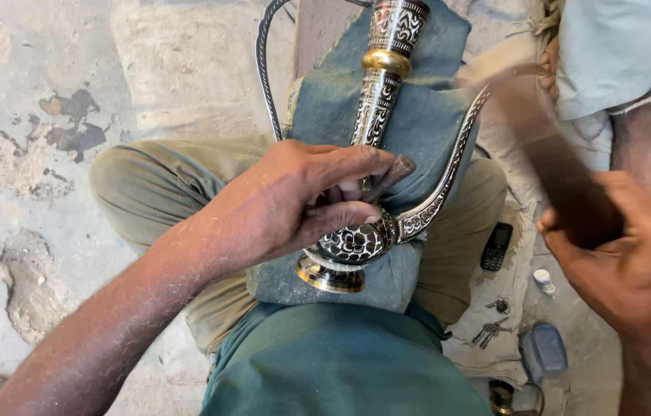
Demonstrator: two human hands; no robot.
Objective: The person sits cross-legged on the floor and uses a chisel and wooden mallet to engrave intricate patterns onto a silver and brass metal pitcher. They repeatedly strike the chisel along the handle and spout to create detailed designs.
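Note:
An engraved black-and-silver metal ewer [378, 100] with a brass band, a curved spout and a thin handle lies on a blue-grey cloth pad [425, 115] across my lap. My left hand [294, 202] rests on its round belly and pinches a short dark chisel [391, 174] against the metal. My right hand [624, 258] is at the right, gripping a dark wooden mallet [548, 154] that is blurred by motion above the spout.
A small black phone [497, 246], keys [488, 331], a little white bottle [544, 280] and a blue-grey lump [544, 350] lie on the ground at the right. Another person's leg and light sleeve [610, 54] are at top right. Stained concrete floor [40, 154] spreads left.

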